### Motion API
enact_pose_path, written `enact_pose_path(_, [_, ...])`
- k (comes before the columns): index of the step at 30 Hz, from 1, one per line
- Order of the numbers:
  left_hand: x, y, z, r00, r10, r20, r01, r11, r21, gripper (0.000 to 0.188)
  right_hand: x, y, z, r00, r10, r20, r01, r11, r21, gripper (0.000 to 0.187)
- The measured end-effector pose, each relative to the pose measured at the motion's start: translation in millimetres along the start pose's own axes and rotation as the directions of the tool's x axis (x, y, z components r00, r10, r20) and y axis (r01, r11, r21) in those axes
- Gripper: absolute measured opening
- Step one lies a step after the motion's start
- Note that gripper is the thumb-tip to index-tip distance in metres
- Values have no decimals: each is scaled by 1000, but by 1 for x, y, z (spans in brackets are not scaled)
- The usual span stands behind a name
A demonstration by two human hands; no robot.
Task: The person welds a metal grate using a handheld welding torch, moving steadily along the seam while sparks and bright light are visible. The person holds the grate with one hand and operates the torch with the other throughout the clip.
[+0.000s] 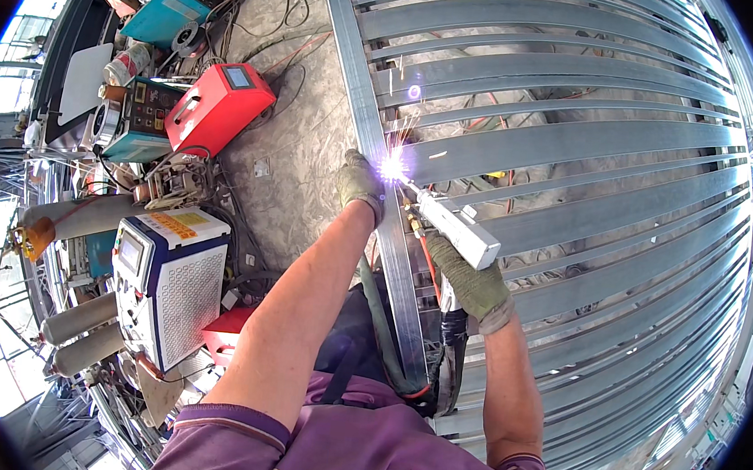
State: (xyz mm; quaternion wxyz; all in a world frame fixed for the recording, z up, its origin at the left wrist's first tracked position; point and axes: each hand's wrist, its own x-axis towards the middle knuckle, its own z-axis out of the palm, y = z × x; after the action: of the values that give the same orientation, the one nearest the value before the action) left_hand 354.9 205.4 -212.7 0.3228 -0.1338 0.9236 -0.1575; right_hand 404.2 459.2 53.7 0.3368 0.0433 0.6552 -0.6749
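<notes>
— Two gloved hands on it?

— Yes. My right hand (478, 287) was wrapped tight round the white welding torch (453, 226), its long body slanting up-left to the bright arc (392, 167).

— And the left?

— My left hand (360, 183), nearer the arc, lay pressed on the grey steel upright (376, 136) of the slatted frame (582, 137).

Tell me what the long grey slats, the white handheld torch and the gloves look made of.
Long grey slats: likely galvanised steel, dull silvery sheen, sparks at the joint.
White handheld torch: smooth painted metal or plastic; unclear.
Olive gloves on left hand and right hand: knitted fabric, fuzzy weave.
</notes>
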Motion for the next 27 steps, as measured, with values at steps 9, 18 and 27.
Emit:
enact_pose_path(9, [-13, -24, -11, 989, 79, -124, -47, 968, 247, 65, -2, -4, 5, 996, -82, 36, 83, 995, -46, 34])
enact_pose_path(18, [35, -20, 50, 993, -119, 17, 120, 989, -88, 66, -5, -7, 8, 998, -38, 49, 38, 999, -7, 37])
enact_pose_path(27, [59, -19, 76, 976, -169, 135, 215, 687, -695, 62, -8, -4, 8, 999, -26, 29, 26, 999, -22, 37])
